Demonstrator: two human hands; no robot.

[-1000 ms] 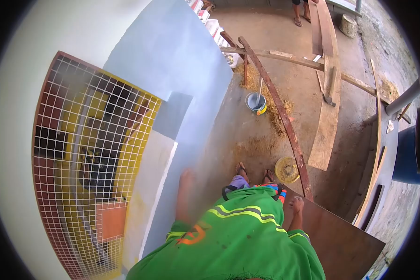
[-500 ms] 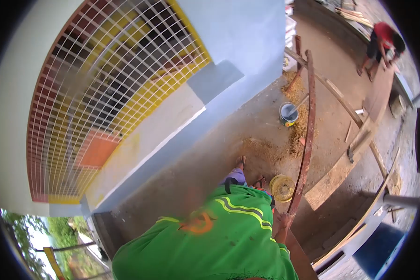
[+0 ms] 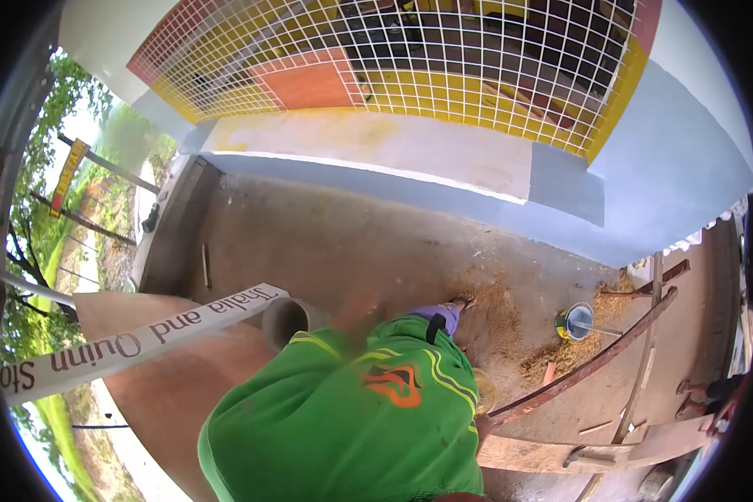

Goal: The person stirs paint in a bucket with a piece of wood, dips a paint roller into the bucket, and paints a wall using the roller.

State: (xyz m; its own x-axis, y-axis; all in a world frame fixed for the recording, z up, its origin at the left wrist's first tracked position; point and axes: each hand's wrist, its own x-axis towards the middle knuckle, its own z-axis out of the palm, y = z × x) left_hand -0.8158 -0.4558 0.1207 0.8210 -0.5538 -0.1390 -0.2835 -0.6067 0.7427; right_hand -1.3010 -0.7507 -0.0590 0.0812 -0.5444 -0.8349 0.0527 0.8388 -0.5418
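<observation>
1. Along the lower right edge of the bright green cloth shirt with yellow-and-grey bands, the right hand is mostly hidden, next to the long reddish-brown beam and the flat light-brown wooden plank; whether it grips either cannot be told.
2. Left hand: blurred, nearest the hollow-looking grey cylinder; its grip cannot be told.
3. Plank: extends rightward to a co-worker; a dark-headed, hammer-like tool lies on it, presumably for easy reach.
4. Beam: slants across the narrow pale wooden bar, probably as part of a support.
5. Round grey-lined pail: upright beside yellowish sawdust, apart from the plank, perhaps against knocks.
</observation>
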